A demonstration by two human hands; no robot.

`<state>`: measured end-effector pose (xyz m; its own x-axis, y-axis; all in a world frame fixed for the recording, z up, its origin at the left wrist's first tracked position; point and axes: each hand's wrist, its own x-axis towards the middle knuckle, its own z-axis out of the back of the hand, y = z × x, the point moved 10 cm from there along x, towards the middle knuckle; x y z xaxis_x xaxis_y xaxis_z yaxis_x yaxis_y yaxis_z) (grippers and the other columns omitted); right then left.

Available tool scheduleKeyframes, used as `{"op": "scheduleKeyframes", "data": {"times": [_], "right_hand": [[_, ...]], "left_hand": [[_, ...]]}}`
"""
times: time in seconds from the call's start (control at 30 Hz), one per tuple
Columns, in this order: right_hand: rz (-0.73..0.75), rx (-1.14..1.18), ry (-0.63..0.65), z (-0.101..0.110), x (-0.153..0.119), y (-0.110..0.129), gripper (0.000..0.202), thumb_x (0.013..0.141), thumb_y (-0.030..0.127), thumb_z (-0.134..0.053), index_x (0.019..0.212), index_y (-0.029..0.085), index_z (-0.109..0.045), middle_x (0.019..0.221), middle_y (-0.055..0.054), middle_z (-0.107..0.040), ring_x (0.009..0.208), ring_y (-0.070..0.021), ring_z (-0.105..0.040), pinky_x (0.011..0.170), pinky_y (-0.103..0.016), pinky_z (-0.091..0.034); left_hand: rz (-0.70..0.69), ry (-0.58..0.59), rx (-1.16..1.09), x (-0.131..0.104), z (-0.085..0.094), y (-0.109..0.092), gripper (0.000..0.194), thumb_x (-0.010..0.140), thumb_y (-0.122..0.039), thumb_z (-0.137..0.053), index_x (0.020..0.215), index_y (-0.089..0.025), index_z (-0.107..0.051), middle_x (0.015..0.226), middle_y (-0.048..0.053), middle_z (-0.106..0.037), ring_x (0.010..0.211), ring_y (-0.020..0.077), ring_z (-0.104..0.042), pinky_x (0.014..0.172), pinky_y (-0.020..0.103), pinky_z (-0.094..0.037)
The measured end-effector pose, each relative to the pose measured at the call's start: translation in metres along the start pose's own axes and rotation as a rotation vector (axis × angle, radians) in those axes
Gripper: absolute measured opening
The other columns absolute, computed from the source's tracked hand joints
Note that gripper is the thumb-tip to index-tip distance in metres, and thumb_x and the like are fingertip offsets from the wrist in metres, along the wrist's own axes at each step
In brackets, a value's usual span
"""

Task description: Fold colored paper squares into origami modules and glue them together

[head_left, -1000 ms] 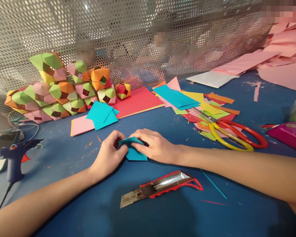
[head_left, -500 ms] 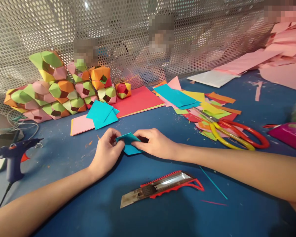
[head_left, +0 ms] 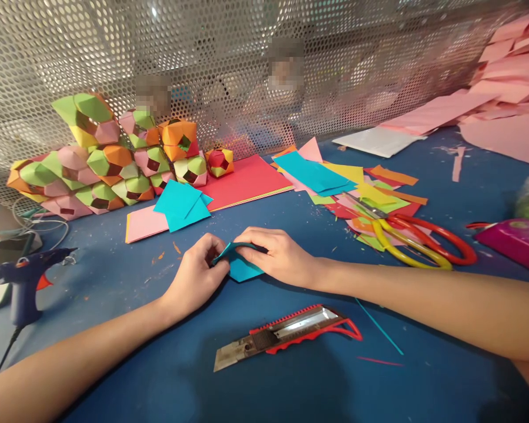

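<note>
Pinching the blue paper (head_left: 243, 268) by its left end, the left hand (head_left: 198, 273) has thumb and fingers nearly closed; the right hand (head_left: 284, 258) is curled fairly tight, its fingers holding the right part. The paper sits between both hands, over the middle of the table (head_left: 158, 364). It looks partly folded, one flap standing up, and not yet a closed shape; how firm the crease is, I cannot tell. Just nearer the near edge lies the cutter (head_left: 291, 330), blade out and pointing left, the closest hazard to either wrist. A blue strip (head_left: 381, 326) lies beside the right forearm.

Farther out, the blue squares (head_left: 176, 202), seemingly unworked, overlap the pink sheets (head_left: 145, 225). Finished-looking paper balls (head_left: 111, 161) are piled toward the far left corner, against the mesh (head_left: 247, 59); the red sheets (head_left: 247, 179) lie along the far edge. Right of them, scissors (head_left: 376, 214) rest on loose scraps (head_left: 388, 194), and pink paper (head_left: 502, 91) heaps at the far right corner. By the left edge stands the glue gun (head_left: 25, 282), its cord trailing nearer.
</note>
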<state>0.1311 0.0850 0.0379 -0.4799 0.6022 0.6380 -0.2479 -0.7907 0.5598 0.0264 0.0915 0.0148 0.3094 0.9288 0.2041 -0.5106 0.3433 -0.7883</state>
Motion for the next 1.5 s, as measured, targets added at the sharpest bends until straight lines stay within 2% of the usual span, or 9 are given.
{"op": "scheduleKeyframes", "data": {"times": [0.27, 0.43, 0.67, 0.83, 1.1, 1.3, 1.37, 1.5], "right_hand": [[0.007, 0.02, -0.001, 0.002, 0.001, 0.004, 0.009, 0.086, 0.016, -0.052, 0.092, 0.015, -0.06, 0.081, -0.003, -0.06, 0.074, -0.0111, -0.055, 0.07, -0.024, -0.046], [0.008, 0.032, -0.029, 0.007, 0.002, 0.007, 0.008, 0.086, 0.017, -0.052, 0.091, 0.016, -0.058, 0.083, -0.003, -0.06, 0.077, -0.0115, -0.055, 0.073, -0.025, -0.046], [-0.174, 0.036, -0.105, 0.014, 0.0, -0.01, 0.005, 0.081, 0.02, -0.058, 0.083, 0.018, -0.054, 0.071, 0.003, -0.055, 0.062, -0.0086, -0.048, 0.059, -0.021, -0.042], [-0.209, 0.041, -0.106, 0.014, 0.001, -0.012, 0.009, 0.08, 0.023, -0.058, 0.079, 0.019, -0.051, 0.069, 0.003, -0.054, 0.06, -0.0085, -0.047, 0.056, -0.021, -0.041], [-0.152, 0.007, -0.105, 0.014, 0.0, -0.008, 0.007, 0.082, 0.02, -0.057, 0.081, 0.02, -0.05, 0.072, 0.002, -0.051, 0.063, -0.0093, -0.046, 0.061, -0.022, -0.043], [0.078, 0.032, -0.102, 0.015, 0.0, 0.015, 0.014, 0.083, 0.007, -0.046, 0.085, 0.02, -0.05, 0.087, -0.004, -0.055, 0.083, -0.0142, -0.054, 0.074, -0.03, -0.046], [0.108, 0.018, -0.09, 0.015, 0.0, 0.02, 0.017, 0.081, 0.005, -0.044, 0.084, 0.02, -0.052, 0.088, -0.004, -0.054, 0.086, -0.015, -0.054, 0.076, -0.032, -0.046], [0.109, 0.016, -0.056, 0.015, 0.0, 0.023, 0.011, 0.081, 0.011, -0.047, 0.084, 0.019, -0.055, 0.09, -0.006, -0.054, 0.086, -0.0161, -0.054, 0.077, -0.035, -0.047]], "left_hand": [[0.008, -0.043, 0.057, 0.001, 0.006, -0.002, 0.013, 0.073, -0.008, -0.048, 0.081, -0.018, -0.049, 0.077, -0.003, -0.053, 0.072, 0.0108, -0.048, 0.064, 0.023, -0.038], [0.038, -0.031, 0.035, -0.001, 0.004, 0.002, 0.006, 0.078, -0.015, -0.05, 0.082, -0.018, -0.049, 0.075, -0.003, -0.052, 0.063, 0.0091, -0.045, 0.057, 0.021, -0.037], [0.044, -0.032, -0.034, 0.0, 0.003, 0.004, 0.007, 0.081, -0.023, -0.054, 0.085, -0.019, -0.05, 0.066, -0.005, -0.047, 0.06, 0.0085, -0.042, 0.055, 0.02, -0.036], [0.045, -0.012, -0.051, 0.0, 0.0, 0.005, 0.008, 0.081, -0.024, -0.054, 0.087, -0.018, -0.051, 0.068, -0.004, -0.049, 0.061, 0.009, -0.043, 0.056, 0.021, -0.037], [0.061, -0.008, -0.049, 0.0, 0.001, 0.005, 0.01, 0.082, -0.027, -0.053, 0.083, -0.018, -0.052, 0.065, -0.004, -0.048, 0.06, 0.0093, -0.045, 0.055, 0.022, -0.037], [0.055, 0.014, -0.046, 0.001, -0.001, 0.004, 0.012, 0.084, -0.028, -0.05, 0.084, -0.017, -0.054, 0.065, -0.004, -0.046, 0.06, 0.0091, -0.043, 0.055, 0.021, -0.036], [0.043, -0.001, -0.031, 0.001, 0.0, 0.003, 0.011, 0.084, -0.027, -0.05, 0.086, -0.017, -0.055, 0.064, -0.004, -0.044, 0.059, 0.0088, -0.04, 0.054, 0.021, -0.035], [0.043, -0.002, -0.033, 0.001, 0.001, 0.002, 0.01, 0.083, -0.024, -0.05, 0.085, -0.016, -0.055, 0.063, -0.004, -0.042, 0.058, 0.0086, -0.038, 0.053, 0.021, -0.034]]}}
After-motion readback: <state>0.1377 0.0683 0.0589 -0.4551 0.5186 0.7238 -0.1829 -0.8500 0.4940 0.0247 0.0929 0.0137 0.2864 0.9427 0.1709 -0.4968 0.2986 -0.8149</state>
